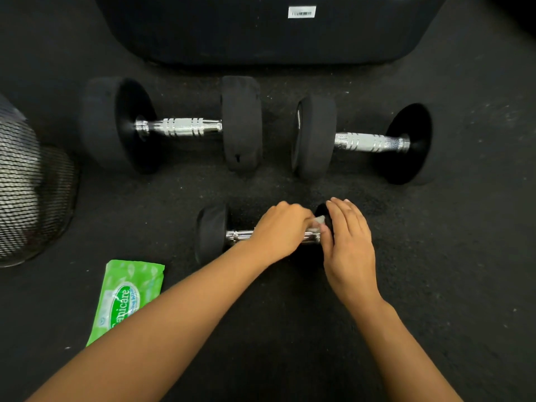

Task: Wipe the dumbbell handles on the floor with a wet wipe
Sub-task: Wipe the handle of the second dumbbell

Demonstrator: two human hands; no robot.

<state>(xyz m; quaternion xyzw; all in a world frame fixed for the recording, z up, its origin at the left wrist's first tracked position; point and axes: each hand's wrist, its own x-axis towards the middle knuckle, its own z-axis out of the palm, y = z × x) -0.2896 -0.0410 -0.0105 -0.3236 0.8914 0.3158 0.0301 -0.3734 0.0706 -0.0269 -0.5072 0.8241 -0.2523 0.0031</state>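
Dumbbells on dark, speckled rubber floor point(435, 271): two large ones far, left point(174, 126) & right point(362, 142), w/ ribbed chrome handles and round black heads. Small dumbbell point(213, 235) lies near, centre. Left hand point(280, 232) curls round its chrome handle point(239, 235), clutching white wet wipe point(319, 220). Right hand point(349, 245), fingers straight, rests on the right head, hiding most of it. Green wipes pack point(127, 291) near left; black mesh bin point(32, 192) at left edge; dark padded bench point(261, 27) far.
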